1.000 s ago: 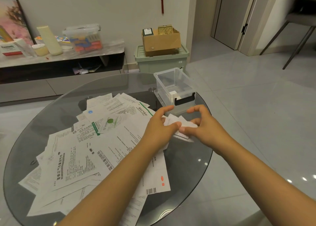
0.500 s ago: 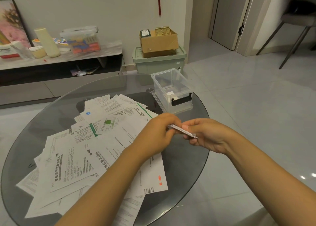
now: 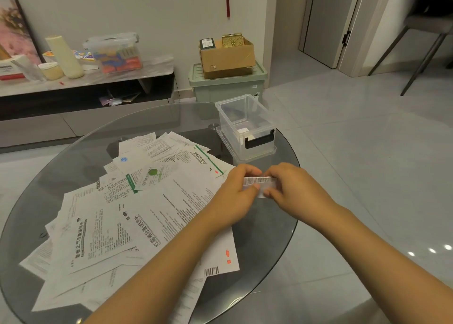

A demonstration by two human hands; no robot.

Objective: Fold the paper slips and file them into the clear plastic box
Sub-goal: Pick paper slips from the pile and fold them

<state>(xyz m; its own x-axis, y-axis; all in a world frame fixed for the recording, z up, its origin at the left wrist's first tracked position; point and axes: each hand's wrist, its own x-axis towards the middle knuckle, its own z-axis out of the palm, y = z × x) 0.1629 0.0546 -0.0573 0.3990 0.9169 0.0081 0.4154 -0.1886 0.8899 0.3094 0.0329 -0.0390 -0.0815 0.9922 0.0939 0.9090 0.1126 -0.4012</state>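
Note:
A small folded paper slip point(image 3: 259, 182) with printed text is pinched between both hands above the round glass table point(image 3: 269, 255). My left hand point(image 3: 235, 196) grips its left end with thumb and fingers. My right hand point(image 3: 294, 191) pinches its right end. Just beyond the hands, the clear plastic box point(image 3: 247, 125) with a black handle stands open on the table's far right edge, with a small white folded piece inside. A spread of unfolded printed paper slips point(image 3: 127, 220) covers the table's left and middle.
A green storage bin point(image 3: 228, 85) with a cardboard box point(image 3: 226, 56) on top stands on the floor behind the table. A low sideboard point(image 3: 85, 83) with containers runs along the left wall. A chair point(image 3: 426, 29) stands at the far right.
The slip was held edge-on between both hands half a second ago; now it is turned so its printed face shows, and both hands have closed in nearer each other.

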